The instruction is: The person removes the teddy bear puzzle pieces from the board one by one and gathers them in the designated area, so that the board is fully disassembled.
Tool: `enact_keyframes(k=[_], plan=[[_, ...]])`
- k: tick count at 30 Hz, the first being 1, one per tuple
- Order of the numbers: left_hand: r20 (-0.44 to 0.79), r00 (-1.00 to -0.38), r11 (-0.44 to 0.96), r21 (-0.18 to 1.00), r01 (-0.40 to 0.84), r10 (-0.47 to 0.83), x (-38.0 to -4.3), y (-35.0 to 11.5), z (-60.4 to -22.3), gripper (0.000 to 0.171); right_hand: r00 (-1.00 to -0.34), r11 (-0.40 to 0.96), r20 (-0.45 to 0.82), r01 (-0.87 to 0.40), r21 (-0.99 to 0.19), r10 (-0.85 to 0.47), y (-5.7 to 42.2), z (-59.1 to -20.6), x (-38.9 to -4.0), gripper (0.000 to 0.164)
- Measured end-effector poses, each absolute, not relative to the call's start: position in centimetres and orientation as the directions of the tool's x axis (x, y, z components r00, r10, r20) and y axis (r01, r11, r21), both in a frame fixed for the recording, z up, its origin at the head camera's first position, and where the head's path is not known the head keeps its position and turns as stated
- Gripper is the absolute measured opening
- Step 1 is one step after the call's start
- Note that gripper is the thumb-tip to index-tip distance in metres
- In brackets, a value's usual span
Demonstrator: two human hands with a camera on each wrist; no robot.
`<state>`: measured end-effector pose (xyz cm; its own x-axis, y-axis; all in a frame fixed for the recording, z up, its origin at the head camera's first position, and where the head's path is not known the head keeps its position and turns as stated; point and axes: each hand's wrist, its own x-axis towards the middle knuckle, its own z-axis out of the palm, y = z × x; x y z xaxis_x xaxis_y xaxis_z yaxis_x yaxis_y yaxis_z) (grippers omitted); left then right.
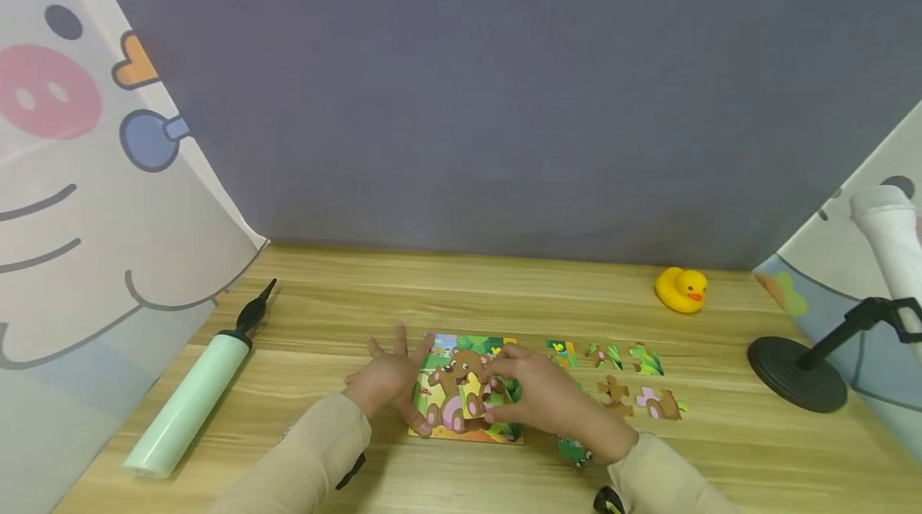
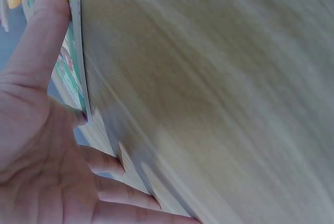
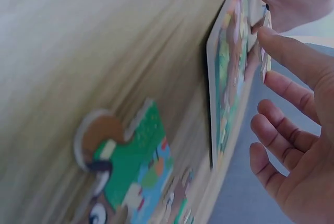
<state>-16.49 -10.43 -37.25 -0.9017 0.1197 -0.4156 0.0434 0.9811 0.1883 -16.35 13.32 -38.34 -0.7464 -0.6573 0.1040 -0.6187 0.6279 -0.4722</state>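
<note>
A jigsaw puzzle board (image 1: 468, 435) with a brown bear picture lies flat on the table in the head view. My left hand (image 1: 389, 383) is spread at its left side, thumb on the lower left corner and fingers on the wood; the left wrist view shows the thumb (image 2: 44, 31) over the board's edge. Above the board, my right hand (image 1: 542, 395) pinches a yellow-and-brown puzzle piece (image 1: 473, 396) between thumb and index finger. In the right wrist view that piece (image 3: 265, 51) appears tilted nearly edge-on, the other fingers loosely curled.
Several loose puzzle pieces (image 1: 659, 403) lie right of the board, some partly behind the right hand. A yellow rubber duck (image 1: 680, 291) sits at the back right. A microphone (image 1: 891, 238) on a black stand (image 1: 795, 375) is far right, and a pale green hand pump (image 1: 190, 406) lies left.
</note>
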Motion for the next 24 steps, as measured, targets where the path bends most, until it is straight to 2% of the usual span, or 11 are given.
enact_keyframes(k=[11, 19, 24], plan=[[-0.441, -0.891, 0.988, 0.151, 0.046, 0.108, -17.0, -10.6, -38.0, 0.141, -0.763, 0.610, 0.098, -0.580, -0.539, -0.639, 16.4, -37.3, -15.7, 0.035], [-0.422, -0.898, 0.985, 0.166, 0.054, 0.121, -16.5, -10.5, -37.2, 0.138, -0.789, 0.619, 0.098, -0.547, -0.564, -0.607, 19.1, -36.9, -15.3, 0.034], [-0.430, -0.895, 0.985, 0.162, 0.054, 0.119, -16.6, -10.5, -37.3, 0.138, -0.784, 0.605, 0.152, -0.572, -0.554, -0.602, 20.7, -36.8, -14.9, 0.034]])
